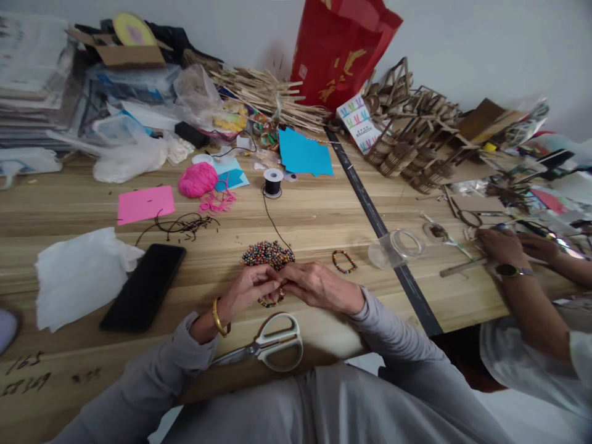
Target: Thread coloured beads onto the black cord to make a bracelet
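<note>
My left hand [250, 288] and my right hand [315, 287] meet fingertip to fingertip, both closed in a pinch. A small loop of coloured beads, a beaded bracelet [272, 302], hangs at the fingers; its upper part is hidden. Just beyond the hands lies a heap of loose multicoloured beads [266, 251]. From a spool of black cord [272, 180], a thin strand runs down to the right hand. Another beaded bracelet [344, 262] lies flat to the right. Scissors with white handles [279, 343] rest between my forearms, near the table edge.
A black phone [143, 288] and white tissue [81, 274] lie left. Pink yarn [198, 179], cord scraps [187, 226] and blue paper [305, 153] are farther back. Right are a clear plastic container [396, 248], a black strip [370, 206] and another person's hands [502, 246].
</note>
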Tool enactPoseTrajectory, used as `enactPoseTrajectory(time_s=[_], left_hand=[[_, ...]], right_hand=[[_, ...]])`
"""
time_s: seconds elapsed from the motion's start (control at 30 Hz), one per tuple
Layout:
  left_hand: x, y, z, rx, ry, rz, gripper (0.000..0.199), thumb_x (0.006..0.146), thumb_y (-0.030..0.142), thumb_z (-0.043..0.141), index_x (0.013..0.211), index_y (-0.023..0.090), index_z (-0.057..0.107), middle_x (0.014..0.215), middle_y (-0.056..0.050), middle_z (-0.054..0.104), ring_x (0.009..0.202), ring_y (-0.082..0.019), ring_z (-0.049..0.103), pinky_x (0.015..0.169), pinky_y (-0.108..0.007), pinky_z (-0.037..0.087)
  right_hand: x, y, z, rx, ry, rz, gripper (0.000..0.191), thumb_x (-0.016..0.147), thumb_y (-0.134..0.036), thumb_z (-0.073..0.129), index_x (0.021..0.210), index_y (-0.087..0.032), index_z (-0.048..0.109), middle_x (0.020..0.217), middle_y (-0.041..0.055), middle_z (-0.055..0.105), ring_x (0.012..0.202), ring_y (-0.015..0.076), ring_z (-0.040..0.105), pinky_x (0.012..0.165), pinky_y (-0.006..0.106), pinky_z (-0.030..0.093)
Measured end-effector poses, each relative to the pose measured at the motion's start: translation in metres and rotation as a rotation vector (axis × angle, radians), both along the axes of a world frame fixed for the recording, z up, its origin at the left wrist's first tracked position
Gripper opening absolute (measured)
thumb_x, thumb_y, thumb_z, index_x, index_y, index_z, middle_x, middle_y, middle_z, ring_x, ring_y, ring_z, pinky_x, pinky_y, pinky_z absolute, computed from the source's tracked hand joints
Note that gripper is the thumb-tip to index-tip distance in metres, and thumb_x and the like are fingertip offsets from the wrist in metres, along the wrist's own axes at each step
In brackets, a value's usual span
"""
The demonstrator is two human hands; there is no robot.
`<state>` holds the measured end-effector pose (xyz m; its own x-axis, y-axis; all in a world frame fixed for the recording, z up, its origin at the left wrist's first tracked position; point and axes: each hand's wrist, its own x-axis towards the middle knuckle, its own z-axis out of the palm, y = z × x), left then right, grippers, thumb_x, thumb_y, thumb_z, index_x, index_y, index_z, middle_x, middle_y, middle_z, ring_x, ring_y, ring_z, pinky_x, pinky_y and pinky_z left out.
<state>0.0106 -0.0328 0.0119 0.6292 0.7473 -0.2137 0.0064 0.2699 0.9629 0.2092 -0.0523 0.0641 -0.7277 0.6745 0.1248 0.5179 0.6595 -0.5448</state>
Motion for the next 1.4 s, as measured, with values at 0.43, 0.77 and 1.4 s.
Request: enactPoseTrajectory(time_s=[0.43, 0.77, 1.4], left_hand=[[0.002, 0.0, 0.001, -0.025, 0.052, -0.006, 0.034, 0.07, 0.04, 0.075, 0.072, 0.011, 0.057, 0.064, -0.002, 0.066, 0.051, -0.009, 0.059, 0.051, -0.019, 0.047], [0.0, 0.001, 0.003, -0.005, 0.041, -0.072, 0.034, 0.071, 0.042, 0.073, 0.075, 0.011, 0.06, 0.063, -0.001, 0.064, 0.052, -0.008, 0.057, 0.051, -0.019, 0.046], [-0.003, 0.001, -0.001, 0.025, 0.028, -0.098, 0.033, 0.075, 0.042, 0.07, 0.075, 0.011, 0.06, 0.066, -0.002, 0.063, 0.053, -0.008, 0.056, 0.053, -0.019, 0.046]], right_hand=[[0.007, 0.007, -0.001, 0.01, 0.006, -0.02, 0.013, 0.096, -0.017, 0.042, 0.099, -0.016, 0.055, 0.09, 0.0071, 0.058, 0.081, 0.0157, 0.055, 0.072, 0.026, 0.041], [0.005, 0.011, -0.008, -0.028, 0.066, -0.029, 0.012, 0.095, -0.017, 0.044, 0.098, -0.015, 0.056, 0.088, 0.0059, 0.06, 0.081, 0.0155, 0.056, 0.073, 0.026, 0.042], [0.001, 0.012, -0.013, -0.025, 0.111, -0.057, 0.007, 0.093, -0.015, 0.049, 0.096, -0.014, 0.056, 0.085, 0.005, 0.06, 0.077, 0.0138, 0.056, 0.069, 0.024, 0.042]])
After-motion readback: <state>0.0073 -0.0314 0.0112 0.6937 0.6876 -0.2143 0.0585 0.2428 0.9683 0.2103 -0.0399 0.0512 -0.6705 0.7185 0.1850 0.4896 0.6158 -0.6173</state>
